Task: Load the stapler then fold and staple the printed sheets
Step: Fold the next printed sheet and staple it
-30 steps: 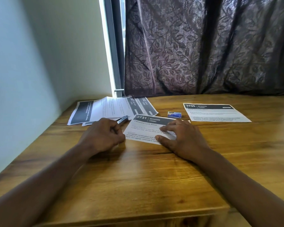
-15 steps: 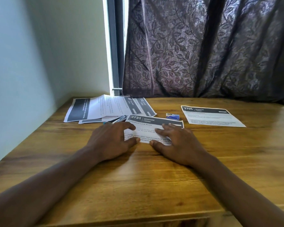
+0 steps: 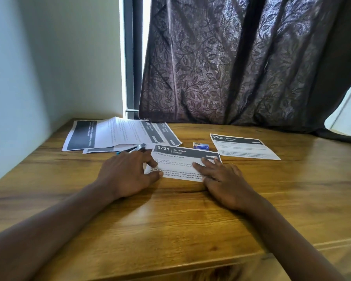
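Two hands of mine rest on the folded sheet (image 3: 180, 159) toward the surface's (image 3: 170, 230) far edge: left hand (image 3: 128, 173) fingers spread, right hand (image 3: 225, 179) fingers straight, both pressing flat.

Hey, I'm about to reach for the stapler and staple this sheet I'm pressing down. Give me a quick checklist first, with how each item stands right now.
1. Sheet 2731 held flat: ok, the left hand and right hand both press on it.
2. Stapler within reach: ok, it lies just beyond the left hand's fingers, in nobody's grip.
3. Stapler loaded: cannot tell, its magazine does not show.
4. Staple box nearby: ok, it lies just behind the sheet.
5. Sheet edges lined up: cannot tell, the hands cover the near corners.
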Motion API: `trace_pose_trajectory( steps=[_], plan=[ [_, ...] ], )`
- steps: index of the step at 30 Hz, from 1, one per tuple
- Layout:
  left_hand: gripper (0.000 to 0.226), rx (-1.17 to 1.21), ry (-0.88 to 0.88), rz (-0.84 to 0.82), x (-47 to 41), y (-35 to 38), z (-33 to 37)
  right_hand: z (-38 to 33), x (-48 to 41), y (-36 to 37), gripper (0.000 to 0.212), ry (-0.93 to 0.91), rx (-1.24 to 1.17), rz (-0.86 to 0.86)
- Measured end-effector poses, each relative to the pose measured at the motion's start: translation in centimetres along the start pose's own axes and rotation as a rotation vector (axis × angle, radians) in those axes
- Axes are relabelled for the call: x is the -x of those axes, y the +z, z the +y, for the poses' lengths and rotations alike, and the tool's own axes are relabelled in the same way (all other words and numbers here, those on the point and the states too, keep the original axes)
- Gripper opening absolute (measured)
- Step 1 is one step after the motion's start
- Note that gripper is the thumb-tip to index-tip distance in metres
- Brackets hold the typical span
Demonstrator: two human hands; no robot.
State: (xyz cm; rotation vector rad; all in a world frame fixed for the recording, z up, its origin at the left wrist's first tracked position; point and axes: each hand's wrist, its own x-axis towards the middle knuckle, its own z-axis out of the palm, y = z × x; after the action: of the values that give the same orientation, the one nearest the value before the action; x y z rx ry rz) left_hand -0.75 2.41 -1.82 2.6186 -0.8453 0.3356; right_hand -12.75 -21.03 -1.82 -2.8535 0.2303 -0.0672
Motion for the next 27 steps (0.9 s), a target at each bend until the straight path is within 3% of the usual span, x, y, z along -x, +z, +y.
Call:
trace_pose_trajectory(
  steps=[10,15,19,24,27],
  plan=[
    [0.043,-0.002,0.008,-0.003,0.2,0.2,-0.2,3.6,3.0,-0.9,0.049,0.147,-0.072,0.015],
    [0.044,-0.001,0.056,-0.017,0.1,0.0,-0.3,2.8,3.2,-1.7,0.041,0.220,-0.193,0.340],
    [0.047,-0.010,0.068,-0.021,0.1,-0.2,-0.2,-0.3,-0.1,-1.8,0.029,0.071,-0.210,0.465],
    [0.049,-0.027,0.057,-0.017,0.2,-0.5,0.0,-4.2,-7.0,-1.4,0.033,-0.091,-0.118,0.396],
    [0.051,-0.048,0.065,-0.003,0.1,-0.5,0.0,-5.2,-10.4,-0.4,0.040,-0.080,0.017,0.297]
  ],
)
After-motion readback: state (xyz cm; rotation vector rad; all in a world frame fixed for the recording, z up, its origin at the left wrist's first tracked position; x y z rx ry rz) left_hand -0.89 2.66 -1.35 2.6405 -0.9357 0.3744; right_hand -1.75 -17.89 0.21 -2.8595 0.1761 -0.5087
